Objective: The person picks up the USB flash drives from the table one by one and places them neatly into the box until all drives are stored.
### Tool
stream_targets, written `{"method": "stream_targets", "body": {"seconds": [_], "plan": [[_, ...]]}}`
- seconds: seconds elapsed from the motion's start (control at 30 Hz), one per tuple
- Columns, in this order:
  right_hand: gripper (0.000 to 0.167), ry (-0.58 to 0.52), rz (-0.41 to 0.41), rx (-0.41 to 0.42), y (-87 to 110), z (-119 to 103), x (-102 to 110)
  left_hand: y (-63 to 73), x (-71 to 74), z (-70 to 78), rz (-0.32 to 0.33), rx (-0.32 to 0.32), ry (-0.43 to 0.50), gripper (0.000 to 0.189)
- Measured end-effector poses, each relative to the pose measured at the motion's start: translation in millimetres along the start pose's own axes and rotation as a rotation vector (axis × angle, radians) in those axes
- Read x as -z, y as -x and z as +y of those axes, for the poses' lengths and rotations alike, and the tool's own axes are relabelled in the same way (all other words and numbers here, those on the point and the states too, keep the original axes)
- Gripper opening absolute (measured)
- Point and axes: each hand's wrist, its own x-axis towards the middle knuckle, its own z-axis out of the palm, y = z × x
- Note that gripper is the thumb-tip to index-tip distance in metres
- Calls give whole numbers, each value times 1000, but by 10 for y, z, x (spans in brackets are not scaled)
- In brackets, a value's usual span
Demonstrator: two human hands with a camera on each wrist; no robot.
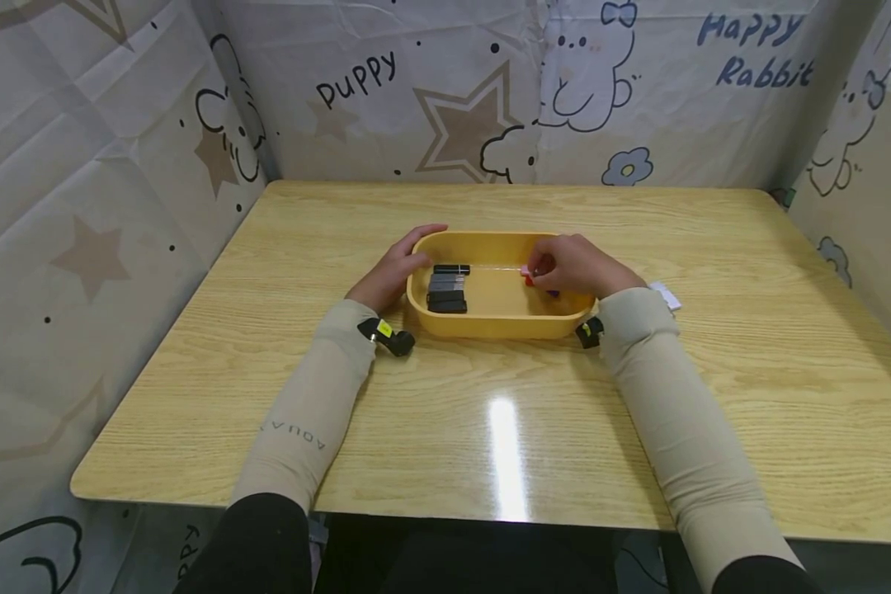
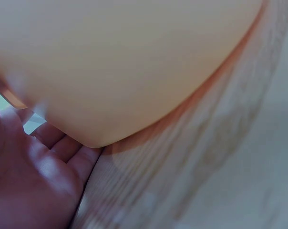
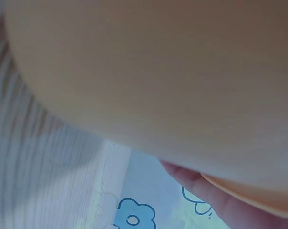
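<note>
A yellow oval tray (image 1: 497, 323) sits mid-table. Three black and grey USB sticks (image 1: 447, 289) lie in its left half. My left hand (image 1: 399, 268) rests against the tray's left rim with straight fingers, one over the edge; the left wrist view shows the tray's outer wall (image 2: 134, 62) and my palm (image 2: 34, 176). My right hand (image 1: 573, 266) reaches into the tray's right half with curled fingers pinching a small red item (image 1: 527, 277); something purple (image 1: 553, 293) peeks out below the hand. The right wrist view shows only the blurred tray wall (image 3: 158, 71) and a finger (image 3: 206, 191).
The wooden table (image 1: 490, 429) is walled by cartoon-printed sheets on three sides. A small white item (image 1: 666, 294) lies on the table just right of my right wrist. Black wrist cameras (image 1: 389, 334) sit on both sleeves.
</note>
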Motion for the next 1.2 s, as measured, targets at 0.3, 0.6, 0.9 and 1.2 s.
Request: {"method": "stream_targets", "body": {"seconds": [0.3,0.6,0.9,1.2], "plan": [[12,7,0,42,26,-8,-14,68,-30,137,-42,3,24,63],[9,56,-5,44,14,-15,-23,150,-78,262,-42,5,13,64],[10,175,-3,44,-12,-4,-52,139,-69,244,-51,-6,36,63],[11,221,-16,4,-12,-17,-81,135,-64,228,-49,-4,33,65]]}}
